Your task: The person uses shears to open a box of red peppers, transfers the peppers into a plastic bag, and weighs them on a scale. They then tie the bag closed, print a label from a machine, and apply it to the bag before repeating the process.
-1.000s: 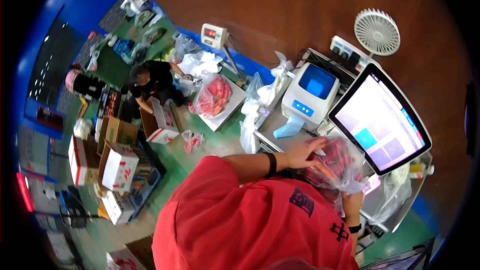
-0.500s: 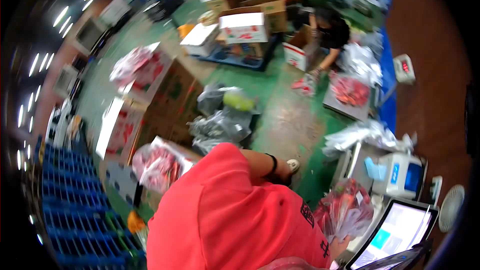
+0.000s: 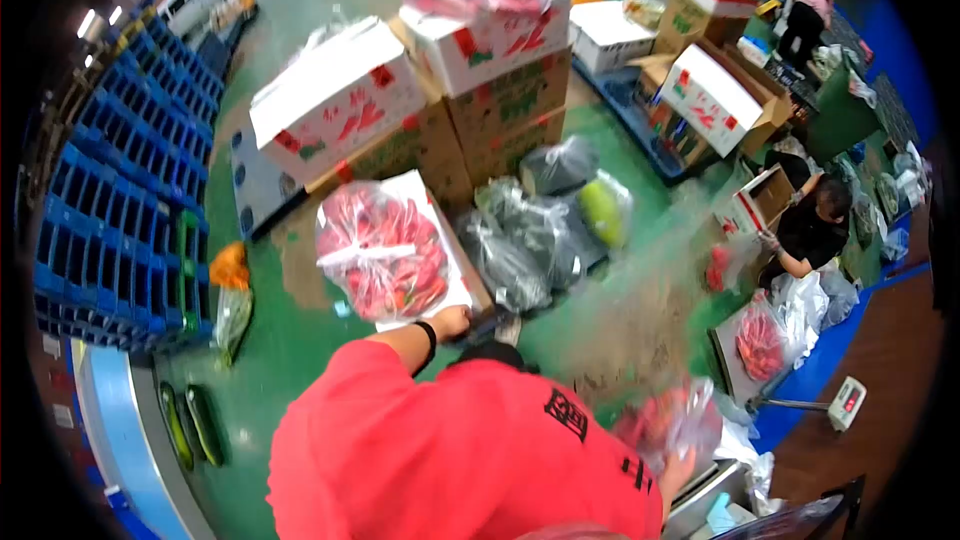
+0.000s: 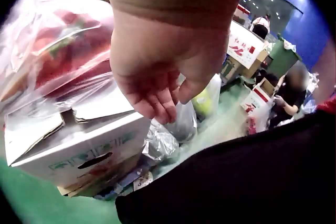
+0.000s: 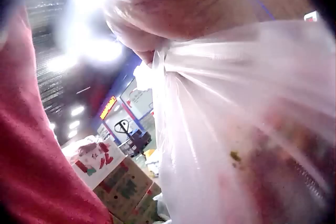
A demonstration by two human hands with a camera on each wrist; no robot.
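Note:
My right hand (image 3: 680, 468) grips the gathered neck of a clear plastic bag of red peppers (image 3: 655, 425). In the right wrist view the bag's pleats fan out below that hand (image 5: 178, 11), and its contents are blurred. My left hand (image 3: 452, 321) is at the near end of a white carton (image 3: 462, 275) topped with another tied bag of red peppers (image 3: 390, 255). The left wrist view shows this hand (image 4: 163, 58) hanging beside the carton (image 4: 113, 132), its fingers loosely curled with nothing in them.
Stacked printed cartons (image 3: 500, 55) stand beyond the left hand. Dark plastic bags (image 3: 530, 240) lie on the floor beside them. Blue pallets (image 3: 110, 230) are piled at the left. A crouching person (image 3: 815, 225) works near a scale (image 3: 735, 370) at the right.
The head view has swung from the counter's screen to the cartons. My left hand has left the held pepper bag and come to the carton; the right hand has carried the bag away from the screen.

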